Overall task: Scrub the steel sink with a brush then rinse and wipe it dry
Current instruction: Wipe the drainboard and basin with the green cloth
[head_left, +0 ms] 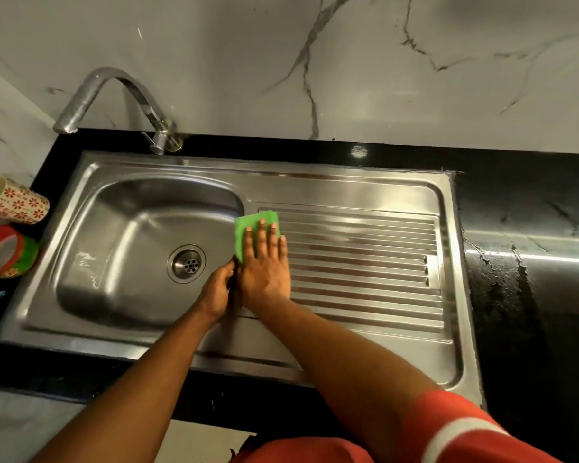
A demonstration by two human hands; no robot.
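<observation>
wipe-dry step in hand, judging by cloth. right hand (pixel 264 262) spread flat, presses green cloth (pixel 248 228) onto steel sink (pixel 348 188) at draining board's left edge, frame centre. left hand (pixel 218 289) curled beside it; grip unclear. next: sweep cloth rightward along ribs.

The black stone desk (pixel 522 202) carries the inset steel sink (pixel 348 185), with a tap (pixel 114 95) at its back edge. At the desk's left end lie a floral cup (pixel 14 200) on its side and a red-and-green container (pixel 7 252).
</observation>
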